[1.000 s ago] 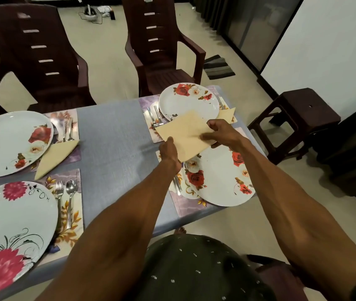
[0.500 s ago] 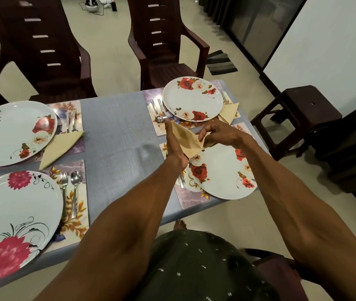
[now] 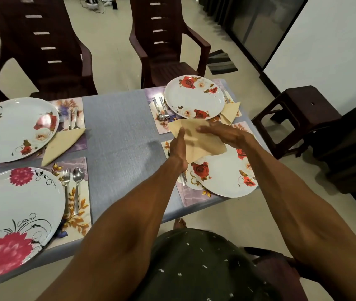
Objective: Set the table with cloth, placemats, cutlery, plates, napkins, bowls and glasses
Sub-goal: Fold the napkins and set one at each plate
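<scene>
A person folds a beige napkin point(image 3: 196, 140) above the near-right place setting of a table laid with a grey cloth point(image 3: 120, 135). Both forearms reach forward from the bottom of the frame and converge over the rose-patterned plate point(image 3: 227, 177). The left hand point(image 3: 178, 149) stands edge-on with its fingers extended upward, flat against the napkin's left side. The right hand point(image 3: 222, 132), palm down and blurred, stretches leftward with fingers straight across the top of the cloth, pressing the napkin between the two hands; whether either thumb pinches the fabric cannot be told. The napkin hangs partly folded, its lower corner over the plate's far rim. That plate sits on a floral placemat point(image 3: 194, 196). Beyond it a second rose plate point(image 3: 194, 97) has a spoon and fork point(image 3: 160, 109) on its left and a folded napkin point(image 3: 230, 112) on its right. Two more plates with cutlery lie on the left
</scene>
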